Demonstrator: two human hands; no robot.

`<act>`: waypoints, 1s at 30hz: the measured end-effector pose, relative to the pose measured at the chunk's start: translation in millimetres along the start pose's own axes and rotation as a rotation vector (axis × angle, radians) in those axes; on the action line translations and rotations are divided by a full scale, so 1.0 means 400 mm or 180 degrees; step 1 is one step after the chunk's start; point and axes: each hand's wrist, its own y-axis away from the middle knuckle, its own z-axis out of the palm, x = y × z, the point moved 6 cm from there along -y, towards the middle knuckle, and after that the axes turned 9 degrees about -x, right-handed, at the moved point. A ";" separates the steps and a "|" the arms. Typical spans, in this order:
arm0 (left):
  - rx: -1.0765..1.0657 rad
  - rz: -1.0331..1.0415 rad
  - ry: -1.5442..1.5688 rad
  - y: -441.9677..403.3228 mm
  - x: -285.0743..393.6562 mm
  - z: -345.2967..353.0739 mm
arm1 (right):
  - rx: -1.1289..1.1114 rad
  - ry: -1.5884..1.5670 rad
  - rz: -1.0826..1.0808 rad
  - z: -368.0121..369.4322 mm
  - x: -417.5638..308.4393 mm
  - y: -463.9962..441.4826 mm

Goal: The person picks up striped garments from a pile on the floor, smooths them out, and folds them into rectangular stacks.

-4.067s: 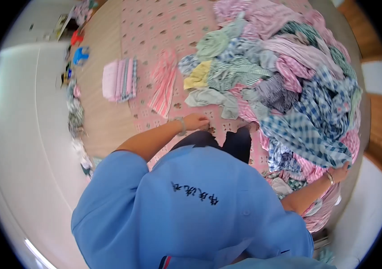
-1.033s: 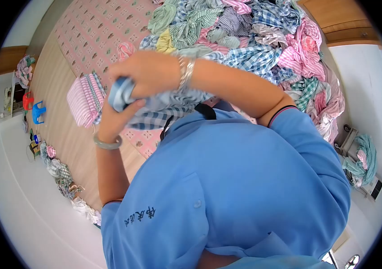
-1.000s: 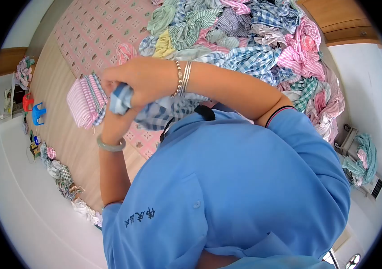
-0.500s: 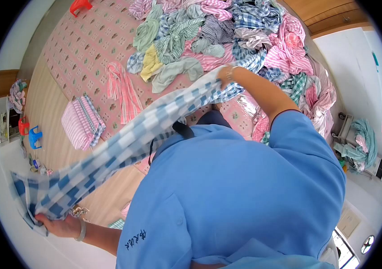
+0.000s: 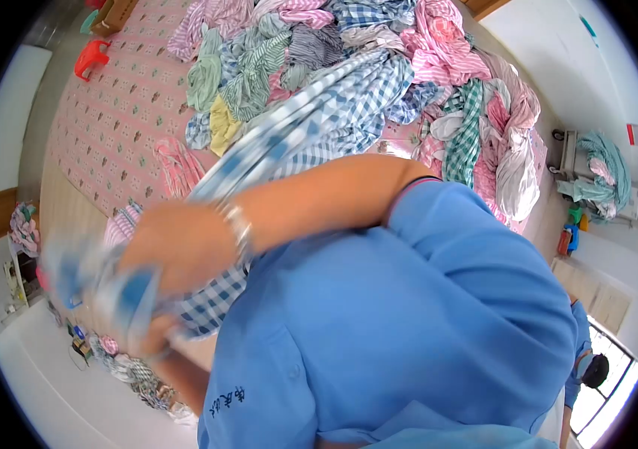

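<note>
- Checked cloth [image 5: 289,135], blue and white, is stretched slantwise from both hands to the heap of fabrics [image 5: 315,46].
- Its bunched end is grasped by the right hand [image 5: 178,243], blurred, and by the left hand [image 5: 153,335], just beside.
- Pink striped cloth [image 5: 176,166] is laid on the patterned pink sheet [image 5: 120,131], near the heap.

Laundry workroom — heap of crumpled checked and striped fabrics [image 5: 315,46], cloth-laden wheeled cart [image 5: 568,155], blue-shirted co-worker [image 5: 573,383]

A red stool [image 5: 92,59] and cardboard box [image 5: 114,16] stand by the pink mat's [image 5: 120,112] left edge, a cart [image 5: 570,153] beyond its right
</note>
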 end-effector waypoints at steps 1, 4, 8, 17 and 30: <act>0.0151 -0.0002 0.0280 0.008 0.011 -0.007 | -0.0230 0.0131 -0.0066 0.037 -0.055 -0.023; 0.0332 0.0051 0.0752 0.025 0.044 -0.012 | -0.0486 0.0131 -0.0264 0.102 -0.107 -0.018; -0.0421 0.0032 0.0845 0.047 0.048 0.178 | -0.0533 -0.0061 -0.0694 0.031 -0.115 -0.002; -0.0999 0.0035 0.0988 0.081 0.101 0.373 | -0.1341 0.1850 0.2401 -0.314 0.463 0.569; 0.0269 0.0208 0.1303 0.058 0.108 0.087 | -0.0225 -0.1541 0.0557 0.168 0.285 0.120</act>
